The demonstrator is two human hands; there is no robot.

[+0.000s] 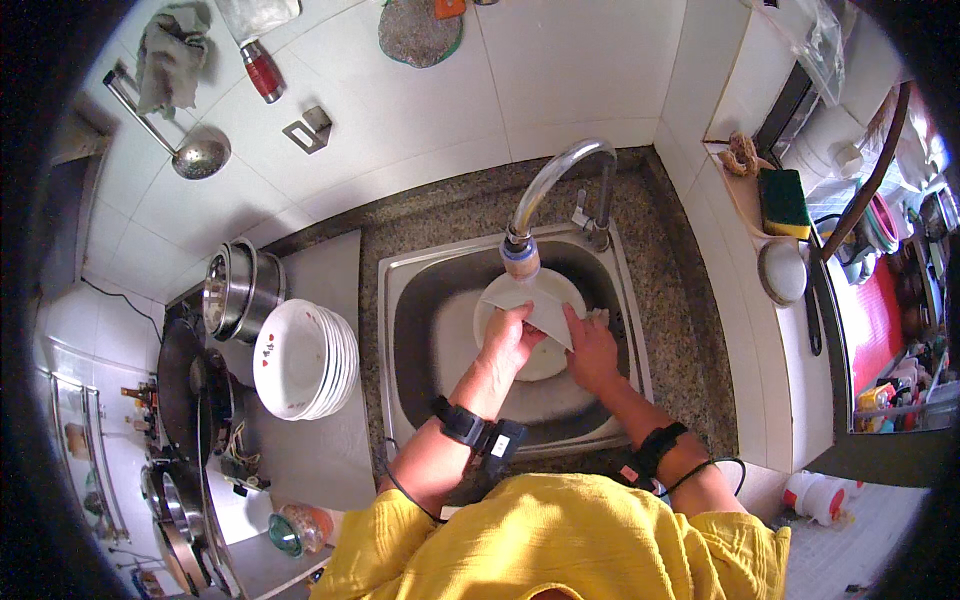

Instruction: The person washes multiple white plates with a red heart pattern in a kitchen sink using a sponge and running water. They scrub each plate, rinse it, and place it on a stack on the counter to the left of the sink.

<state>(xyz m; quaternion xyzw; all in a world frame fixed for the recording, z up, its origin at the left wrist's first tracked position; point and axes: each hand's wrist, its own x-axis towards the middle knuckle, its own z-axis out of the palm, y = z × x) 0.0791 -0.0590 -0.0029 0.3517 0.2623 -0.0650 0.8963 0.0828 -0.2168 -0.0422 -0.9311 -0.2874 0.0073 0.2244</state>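
Observation:
Both hands are over the stainless steel sink [386, 322], gripping a thin white piece [551, 319] with straight edges. Whether it is a cloth or a dish, I cannot tell. My left hand [510, 337] has it by the left side, fingers partly hidden beneath. On its right edge lie the fingers of my right hand [594, 354]. Just under the hands, in the basin, a round white dish [546, 369] is partly covered by them. The curved chrome faucet [562, 161] ends in a spout filter [520, 261] right above the white piece.
Left of the sink stand a leaning stack of white bowls [289, 360], steel pots [255, 289] and a dark wok [180, 390]. A green-and-yellow sponge [784, 201] rests on the right ledge. A skimmer ladle [201, 154] hangs on the tiled wall.

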